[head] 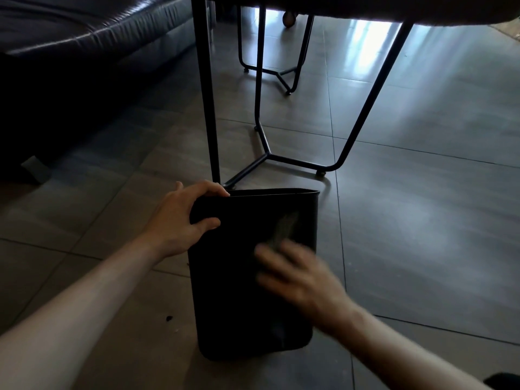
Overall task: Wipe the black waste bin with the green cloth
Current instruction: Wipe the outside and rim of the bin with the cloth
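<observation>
Dim room, grey tiled floor [422, 206] with glare from the far side. Black waste bin [239, 291] stands upright on the floor, near-centre of view, just in front of a black metal table leg frame [295, 161]. Dark sofa [70, 52] sits off to the far left, well apart from the bin.

Left hand [180, 220] clamps the bin's top left corner: fingers curl over the rim, thumb presses on the near wall. Firm grasp on the bin.

Right hand [298, 274] is motion-blurred, laid flat against the bin's near wall, right of middle. Green cloth [284, 229] shows only as a dull greenish smear against the wall just above the fingertips, touching the bin. Fingers look spread and pressed onto the cloth rather than curled round it; blur is too heavy to tell the exact grip.

Small dark speck [168, 318] lies on the floor left of the bin's base.

Bin interior is not visible from this angle.
</observation>
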A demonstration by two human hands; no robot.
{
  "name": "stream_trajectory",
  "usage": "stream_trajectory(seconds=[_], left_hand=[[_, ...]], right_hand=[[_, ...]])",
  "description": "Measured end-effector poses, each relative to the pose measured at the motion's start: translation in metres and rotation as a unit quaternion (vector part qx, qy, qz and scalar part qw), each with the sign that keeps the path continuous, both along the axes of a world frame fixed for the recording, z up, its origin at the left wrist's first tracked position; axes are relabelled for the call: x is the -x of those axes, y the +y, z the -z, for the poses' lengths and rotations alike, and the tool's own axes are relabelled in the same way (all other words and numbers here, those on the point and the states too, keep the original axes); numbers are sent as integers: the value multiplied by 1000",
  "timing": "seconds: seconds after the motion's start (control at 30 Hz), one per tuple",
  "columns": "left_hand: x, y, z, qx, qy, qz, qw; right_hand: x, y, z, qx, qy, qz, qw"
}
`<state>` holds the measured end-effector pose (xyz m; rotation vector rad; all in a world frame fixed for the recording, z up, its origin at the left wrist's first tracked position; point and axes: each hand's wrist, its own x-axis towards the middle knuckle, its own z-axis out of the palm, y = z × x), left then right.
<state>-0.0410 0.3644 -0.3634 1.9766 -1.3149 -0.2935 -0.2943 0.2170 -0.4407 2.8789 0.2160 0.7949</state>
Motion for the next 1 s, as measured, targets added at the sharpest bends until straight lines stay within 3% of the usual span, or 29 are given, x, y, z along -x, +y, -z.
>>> stream_trajectory(seconds=[0.1,0.17,0.27,0.37,0.47,0.53,0.6,0.67,0.73,0.8,0.87,0.93,1.0], left_hand=[[0,0,1,0,10,10,1000],[0,1,1,0,8,7,1000],[1,-2,0,1,1,-3,1000],[4,-2,-2,3,4,-1,1000],[4,1,-2,7,4,-2,1000],[3,2,-3,5,-1,-12,1000],[3,2,-3,3,-5,-15,1000],[3,2,-3,4,-6,-12,1000],[2,2,-3,4,-3,-12,1000],[2,1,-2,4,-3,-16,1000],[2,0,-2,6,-5,-17,1000],[4,-2,-2,9,4,-8,1000],[6,-2,-2,14,11,5,1000]], right_hand=[[-36,-30,-45,-150,-124,182,964],[-44,-18,-41,-142,-102,202,964],[-12,21,10,-54,19,73,996],[39,45,53,37,131,-48,990],[43,35,43,83,134,-86,984],[24,16,16,20,67,-59,996],[-4,-10,-16,-106,-30,33,993],[-29,-29,-44,-225,-110,134,959],[-43,-26,-48,-274,-124,197,933],[-34,-9,-25,-215,-81,189,955],[-4,13,12,-100,-7,79,992],[28,32,38,-2,80,-53,995],[39,31,38,39,116,-109,986]])
